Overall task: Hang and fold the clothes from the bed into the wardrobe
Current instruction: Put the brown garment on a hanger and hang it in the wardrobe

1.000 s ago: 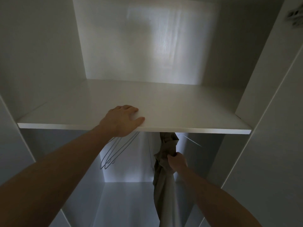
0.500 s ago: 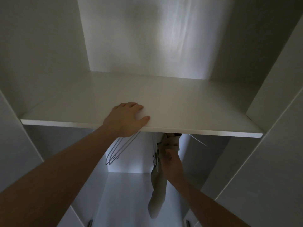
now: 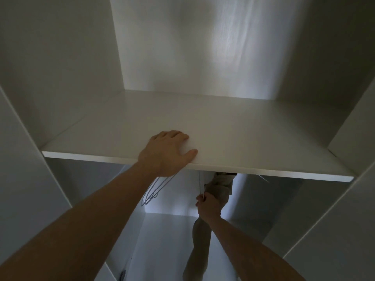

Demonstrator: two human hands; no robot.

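Note:
I look up into a white wardrobe. My left hand (image 3: 169, 151) rests on the front edge of the white shelf (image 3: 253, 138), fingers on top and thumb along the edge. Below the shelf hangs a beige garment (image 3: 220, 184), its top hidden behind the shelf edge. My right hand (image 3: 208, 205) grips this garment a little under the shelf, with a thin wire hanger part showing beside the fingers. The cloth trails down past my right forearm toward the wardrobe floor.
Several bare wire hangers (image 3: 156, 190) hang under the shelf, left of the garment and just below my left wrist. White side panels (image 3: 30, 179) close in the compartment on both sides. A thin wire tip (image 3: 263, 178) pokes out under the shelf at the right.
My right hand has risen closer to the underside of the shelf, taking the garment up with it. The view has tilted upward. My left hand stays on the shelf edge.

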